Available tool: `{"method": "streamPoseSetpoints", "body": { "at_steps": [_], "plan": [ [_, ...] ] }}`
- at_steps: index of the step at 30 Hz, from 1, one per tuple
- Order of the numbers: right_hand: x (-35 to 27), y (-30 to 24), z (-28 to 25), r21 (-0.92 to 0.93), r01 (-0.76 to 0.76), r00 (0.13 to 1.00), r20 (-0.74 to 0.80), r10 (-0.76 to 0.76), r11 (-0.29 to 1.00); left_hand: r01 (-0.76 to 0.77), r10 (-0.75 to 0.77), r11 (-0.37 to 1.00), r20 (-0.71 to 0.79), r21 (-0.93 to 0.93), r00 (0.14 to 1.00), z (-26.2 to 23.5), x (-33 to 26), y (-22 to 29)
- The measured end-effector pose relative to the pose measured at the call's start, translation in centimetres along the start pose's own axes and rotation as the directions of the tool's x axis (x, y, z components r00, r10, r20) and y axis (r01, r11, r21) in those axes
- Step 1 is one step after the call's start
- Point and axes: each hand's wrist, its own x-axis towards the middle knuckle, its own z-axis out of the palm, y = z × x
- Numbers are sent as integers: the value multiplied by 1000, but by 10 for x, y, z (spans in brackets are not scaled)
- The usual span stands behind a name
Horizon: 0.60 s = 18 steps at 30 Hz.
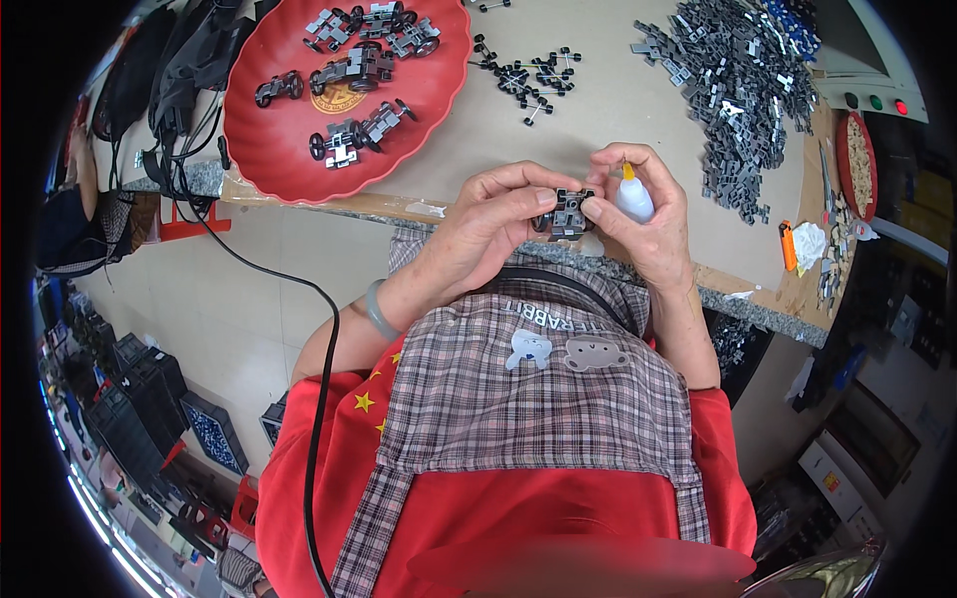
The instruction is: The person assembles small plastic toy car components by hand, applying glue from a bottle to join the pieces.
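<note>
A small grey-and-black toy car chassis (568, 219) with black wheels is held between both hands just over the table's front edge. My left hand (477, 227) pinches its left side with the thumb and fingers. My right hand (653, 234) steadies the right side by thumb and fingertip. That same hand also grips a white glue bottle (635, 203) with a yellow tip, tilted upward in the palm. Further left, a red scalloped tray (431, 125) carries several similar chassis (367, 66). Loose black wheels on thin axles (538, 78) lie beyond my hands.
A large pile of grey plastic parts (743, 110) covers the right of the table (598, 110). Near the right corner are an orange tool (789, 246), crumpled white tissue (809, 243) and a red bowl (873, 194) of pale bits. A black cable (317, 439) hangs along my left.
</note>
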Motion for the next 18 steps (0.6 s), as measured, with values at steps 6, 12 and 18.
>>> {"method": "streamPoseSetpoints", "body": {
  "at_steps": [6, 12, 18],
  "plan": [
    [3, -8, 0, 54, 12, 1000, 3, -12, 998, 17, -12, 995, 56, -100, 998, -1, 5, 6],
    [-7, -16, -15, 128, 56, 998, 18, -58, 990, -33, 39, 996, 65, -81, 997, -9, 10, 7],
    [-11, -7, -23, -304, 298, 946, -35, -323, 905, -21, 25, 992, 28, -123, 999, -7, 10, 8]
  ]
}}
